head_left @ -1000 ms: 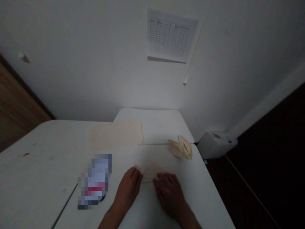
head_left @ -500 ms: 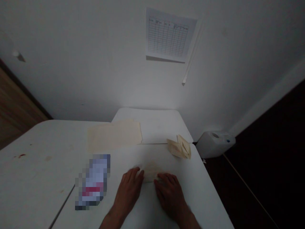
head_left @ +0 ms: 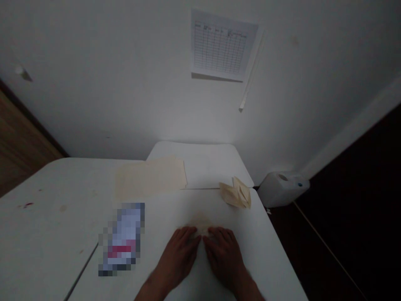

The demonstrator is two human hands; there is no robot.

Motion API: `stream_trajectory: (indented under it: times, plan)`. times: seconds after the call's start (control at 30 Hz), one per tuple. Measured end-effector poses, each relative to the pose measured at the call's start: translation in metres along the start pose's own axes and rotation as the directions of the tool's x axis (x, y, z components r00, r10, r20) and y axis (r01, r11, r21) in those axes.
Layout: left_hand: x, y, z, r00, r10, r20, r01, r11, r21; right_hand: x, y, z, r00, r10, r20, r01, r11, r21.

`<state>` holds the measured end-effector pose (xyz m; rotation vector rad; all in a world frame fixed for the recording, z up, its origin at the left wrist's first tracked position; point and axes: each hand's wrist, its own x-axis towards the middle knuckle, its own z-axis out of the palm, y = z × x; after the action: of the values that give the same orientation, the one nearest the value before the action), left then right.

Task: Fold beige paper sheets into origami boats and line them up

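A small piece of thin beige paper lies on the white table in front of me, partly covered by my fingers. My left hand has its fingertips on the paper's near left part, thumb and fingers drawn together. Close beside it, my right hand grips the near right part the same way. The two thumbs almost meet at the paper's near edge. Beyond my right hand stands a folded beige paper piece with raised flaps. Flat beige sheets rest at the back left.
A blurred-out, pixelated object lies left of my hands on the white table. A printed chart hangs on the wall behind. A white plastic jug stands off the table's right edge, near the dark floor.
My left hand has slid to the right along the paper, closer to my right hand. The right hand has stayed nearly where it was. More of the paper is now covered.
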<state>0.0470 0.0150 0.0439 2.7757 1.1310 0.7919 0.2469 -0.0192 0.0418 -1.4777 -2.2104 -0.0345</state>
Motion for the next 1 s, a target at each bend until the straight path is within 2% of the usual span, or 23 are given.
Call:
stream_trajectory:
  times: [0.2,0.43,0.67,0.83,1.0]
  plan:
    - [0.0,0.0,0.001,0.999,0.0,0.042,-0.001,1.0,0.013,-0.007,0.003,-0.004,0.999,0.049,-0.007,-0.049,0.999,-0.009]
    - [-0.001,0.0,0.002,0.999,0.005,0.051,-0.007,1.0,0.027,-0.01,0.007,-0.005,0.999,0.046,-0.001,-0.046,0.999,-0.002]
    - [-0.001,0.0,0.004,0.999,-0.004,0.048,0.003,0.999,0.036,-0.003,0.001,-0.006,0.995,0.035,0.094,-0.034,0.999,-0.02]
    - [0.0,0.001,0.002,0.999,0.006,0.041,-0.007,1.0,0.03,-0.005,0.001,-0.009,0.993,0.091,0.075,-0.086,0.994,-0.068]
    - [-0.002,0.0,0.003,0.999,0.009,0.049,-0.011,0.999,0.037,-0.015,0.011,-0.014,0.987,0.151,0.054,-0.144,0.982,-0.118]
